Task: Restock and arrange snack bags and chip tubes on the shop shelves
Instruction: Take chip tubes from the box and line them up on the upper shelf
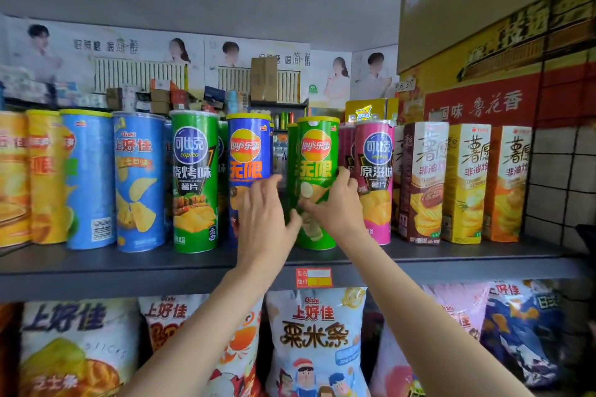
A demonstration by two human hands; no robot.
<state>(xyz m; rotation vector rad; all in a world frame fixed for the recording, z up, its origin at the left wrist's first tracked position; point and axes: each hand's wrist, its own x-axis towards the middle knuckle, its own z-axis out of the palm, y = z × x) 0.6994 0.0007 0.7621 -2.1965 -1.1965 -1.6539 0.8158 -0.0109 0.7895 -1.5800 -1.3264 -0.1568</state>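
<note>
On the dark grey metal shelf (419,263), a tall green cardboard Lay's chip tube with a yellow lid (317,184) stands upright between a blue Lay's chip tube (248,151) and a pink Copico chip tube (375,171). The right hand (335,203) grips the green tube's lower half, thumb across the front and fingers (344,176) curled round its right side. The left hand (263,219) is spread, fingers nearly straight in front of the blue tube, with the thumb (293,219) touching the green tube's left edge. Snack bags (317,342) fill the shelf below.
</note>
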